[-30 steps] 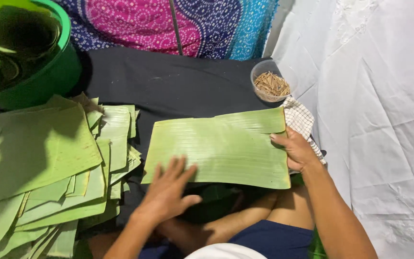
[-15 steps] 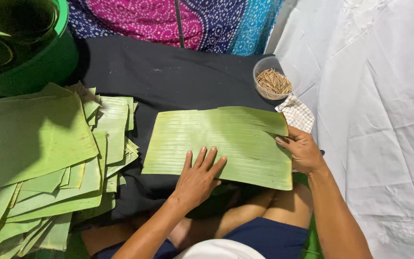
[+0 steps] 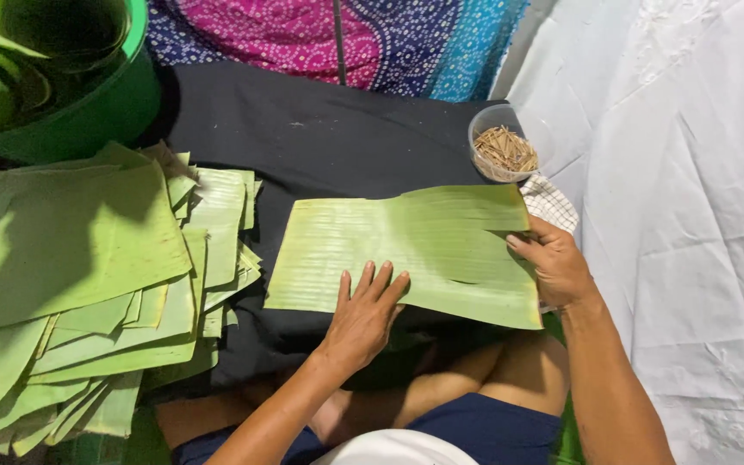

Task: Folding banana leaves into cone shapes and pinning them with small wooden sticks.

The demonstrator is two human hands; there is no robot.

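Note:
A rectangular piece of green banana leaf (image 3: pixel 406 245) lies flat on a black cloth (image 3: pixel 320 138) in front of me. My left hand (image 3: pixel 365 314) rests palm down on the leaf's near edge, fingers spread. My right hand (image 3: pixel 554 263) grips the leaf's right edge, thumb on top. A checked cloth (image 3: pixel 553 205) shows just beyond my right hand.
A stack of cut banana leaf pieces (image 3: pixel 79 275) lies to the left. A green tub (image 3: pixel 88 103) holding rolled leaves stands at the far left. A clear cup of small wooden sticks (image 3: pixel 503 146) sits at the far right. White sheet (image 3: pixel 682 189) covers the right side; patterned fabric (image 3: pixel 337 34) lies behind.
My left hand has slid right and forward along the leaf's near edge. The right hand stays on the right edge. The leaf lies flatter.

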